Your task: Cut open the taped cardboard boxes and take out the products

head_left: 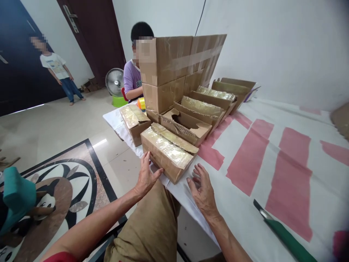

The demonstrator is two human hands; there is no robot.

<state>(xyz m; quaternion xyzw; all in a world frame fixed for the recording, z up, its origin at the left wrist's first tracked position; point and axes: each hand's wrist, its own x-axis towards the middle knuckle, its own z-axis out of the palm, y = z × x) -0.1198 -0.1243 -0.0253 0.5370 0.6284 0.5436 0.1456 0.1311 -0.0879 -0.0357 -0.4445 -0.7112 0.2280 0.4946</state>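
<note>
A taped cardboard box (169,149) sits at the near edge of the table, its top covered with shiny tape and one torn flap slightly raised. My left hand (147,174) is at the box's near left side, fingers apart, fingertips at the cardboard. Off the box's right end, my right hand (201,185) hovers with fingers spread and a little curled, holding nothing. Behind the box stands an open-topped cardboard box (188,127) with a ragged cut-out. A smaller taped box (135,122) lies to the left.
Stacked boxes (174,58) rise at the back, with a row of opened boxes (204,103) beside them. A green-handled knife (280,229) lies on the white and red tablecloth (251,156). One person (132,80) sits behind the stack; another (57,69) stands near the doors. A fan (114,82) is on the floor.
</note>
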